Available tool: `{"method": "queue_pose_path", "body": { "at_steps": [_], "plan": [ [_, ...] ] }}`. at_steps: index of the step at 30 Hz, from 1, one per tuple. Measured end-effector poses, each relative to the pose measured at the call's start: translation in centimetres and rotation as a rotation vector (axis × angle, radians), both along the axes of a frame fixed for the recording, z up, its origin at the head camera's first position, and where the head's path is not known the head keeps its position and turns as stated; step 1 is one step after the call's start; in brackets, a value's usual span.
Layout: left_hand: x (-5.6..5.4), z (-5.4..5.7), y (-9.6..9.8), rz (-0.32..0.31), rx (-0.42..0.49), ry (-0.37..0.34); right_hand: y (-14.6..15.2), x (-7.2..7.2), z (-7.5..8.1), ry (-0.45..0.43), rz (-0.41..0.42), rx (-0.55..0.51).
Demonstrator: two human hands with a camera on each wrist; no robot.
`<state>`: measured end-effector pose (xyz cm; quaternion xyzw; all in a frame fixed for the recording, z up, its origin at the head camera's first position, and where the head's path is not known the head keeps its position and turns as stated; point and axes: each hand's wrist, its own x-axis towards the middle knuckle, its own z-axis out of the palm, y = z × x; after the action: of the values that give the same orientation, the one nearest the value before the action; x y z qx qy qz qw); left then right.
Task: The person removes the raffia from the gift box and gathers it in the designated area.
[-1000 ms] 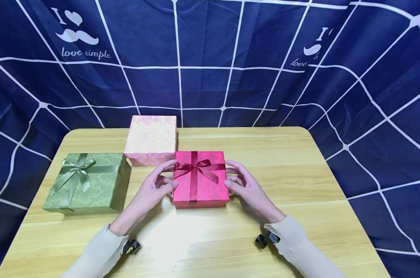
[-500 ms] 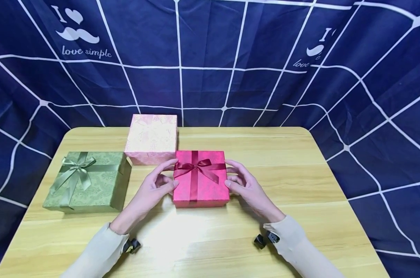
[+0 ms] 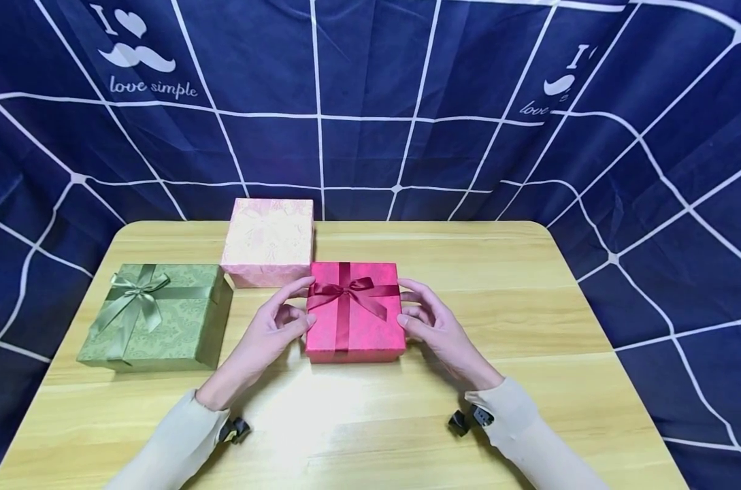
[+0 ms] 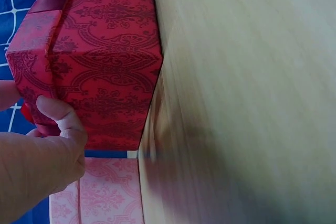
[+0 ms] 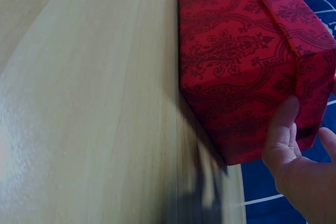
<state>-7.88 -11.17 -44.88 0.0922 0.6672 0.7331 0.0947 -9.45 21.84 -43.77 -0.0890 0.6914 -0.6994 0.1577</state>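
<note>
A red gift box [image 3: 373,333] with a dark red ribbon and bow sits on the wooden table in front of me. My left hand [image 3: 271,328] holds its left side, thumb near the front and fingers farther back. On the opposite side, my right hand [image 3: 436,328] holds the box in the same manner. In the left wrist view, the left thumb [image 4: 56,111] presses the rim of the patterned lid. The right wrist view shows the right thumb [image 5: 286,116] against the lid's side. Some fingertips of both hands are hidden behind the box.
A pale pink gift box [image 3: 272,235] stands behind and left of the red one, close to its back left corner. Farther left is a larger green gift box [image 3: 177,323] with a green bow. A dark blue checked curtain [image 3: 370,88] surrounds the table [image 3: 499,272].
</note>
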Motion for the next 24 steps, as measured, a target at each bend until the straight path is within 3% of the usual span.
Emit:
{"method": "queue_pose_path", "body": {
  "at_steps": [24],
  "plan": [
    [0.28, 0.84, 0.49, 0.061, -0.028, 0.041, 0.07, -0.01, 0.86, 0.03, -0.008, -0.022]
  ]
}}
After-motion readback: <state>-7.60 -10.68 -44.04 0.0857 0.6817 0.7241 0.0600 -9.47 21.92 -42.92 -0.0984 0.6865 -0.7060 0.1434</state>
